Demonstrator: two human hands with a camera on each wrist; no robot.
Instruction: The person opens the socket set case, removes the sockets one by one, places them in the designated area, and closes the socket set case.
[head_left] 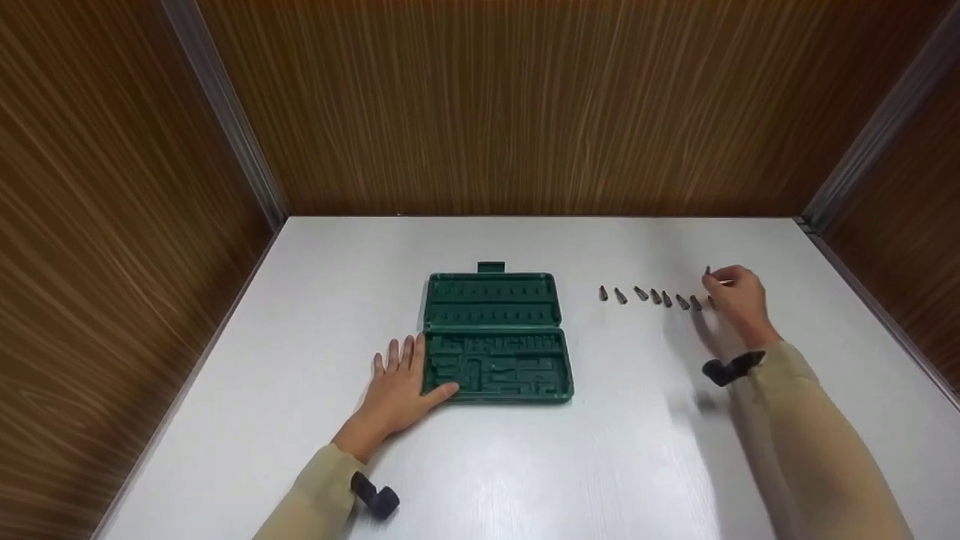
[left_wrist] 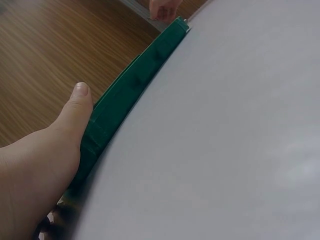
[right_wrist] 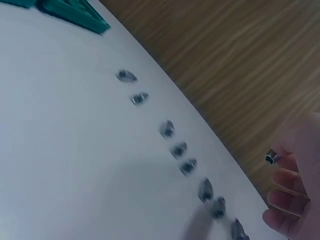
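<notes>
Green case [head_left: 495, 337] touches left hand [head_left: 397, 386]; right hand [head_left: 739, 296] pinches bit [head_left: 708, 271].

One open green case [head_left: 495, 337] lies on the white table [head_left: 525, 465]. To the right of the case, eight small metal bits [right_wrist: 172, 135] lie in a row (a ninth bit [right_wrist: 271, 158] is pinched in the right hand [head_left: 735, 296]). Two hands show.
</notes>
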